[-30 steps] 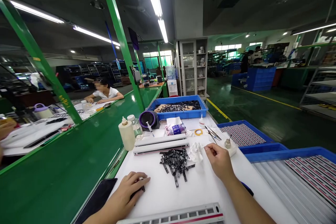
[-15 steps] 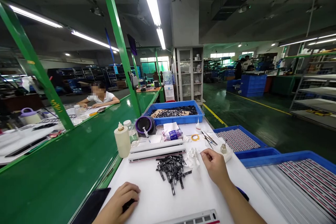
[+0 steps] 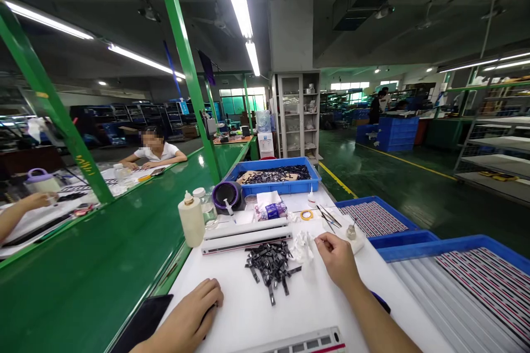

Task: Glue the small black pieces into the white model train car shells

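Note:
My left hand (image 3: 199,306) rests on the white tabletop with its fingers curled closed. A dark bit shows by its fingertips, too hidden to name. My right hand (image 3: 337,259) is closed, thumb against fingers, beside a crumpled white tissue (image 3: 303,247); I cannot make out anything in its pinch. Between the hands lies a heap of small black pieces (image 3: 271,265), some with shiny spots. Behind the heap are two long white strips (image 3: 248,238). At the near edge lies a pale strip with rectangular windows and a red line (image 3: 306,342), partly cut off by the frame.
A cream squeeze bottle (image 3: 191,222), a clear jar, a syringe, a tissue pack (image 3: 270,208), yellow tape (image 3: 306,215) and tweezers (image 3: 329,218) stand around. A blue tray (image 3: 248,188) holds black pieces. Blue bins (image 3: 414,253) stand right; a green bench (image 3: 103,265) runs left, with co-workers beyond.
My left hand has shifted slightly right and its fingers cover more of the dark bit. My right hand stays nearly still. A co-worker's arm has appeared at far left.

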Tool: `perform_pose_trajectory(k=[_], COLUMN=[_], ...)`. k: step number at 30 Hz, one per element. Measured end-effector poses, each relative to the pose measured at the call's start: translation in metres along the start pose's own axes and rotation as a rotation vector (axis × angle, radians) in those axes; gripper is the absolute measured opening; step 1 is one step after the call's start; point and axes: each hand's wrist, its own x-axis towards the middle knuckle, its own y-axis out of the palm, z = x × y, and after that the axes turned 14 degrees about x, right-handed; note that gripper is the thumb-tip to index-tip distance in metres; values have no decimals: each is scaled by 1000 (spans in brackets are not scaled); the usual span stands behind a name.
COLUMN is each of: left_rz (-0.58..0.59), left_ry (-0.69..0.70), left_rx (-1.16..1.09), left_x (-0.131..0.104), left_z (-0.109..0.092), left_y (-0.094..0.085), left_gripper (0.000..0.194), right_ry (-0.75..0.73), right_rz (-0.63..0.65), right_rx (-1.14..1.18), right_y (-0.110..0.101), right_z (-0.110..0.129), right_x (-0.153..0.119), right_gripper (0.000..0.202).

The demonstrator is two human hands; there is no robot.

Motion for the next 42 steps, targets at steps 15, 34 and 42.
perform_pose_trajectory(k=[15,34,42], left_rz=[-86,-162,-281], left_ry=[1,111,185], left_rx=[140,290,384], left_x=[8,11,14], left_z=[6,8,6], left_y=[9,15,16], left_gripper=[25,18,17], right_ry=[31,54,51], right_rz=[66,98,107], right_rx=[-11,-31,-23], right_y=[-3,-3,-3], right_z=[-3,-3,0], right_x=[3,1,2], right_gripper=[34,35,33])
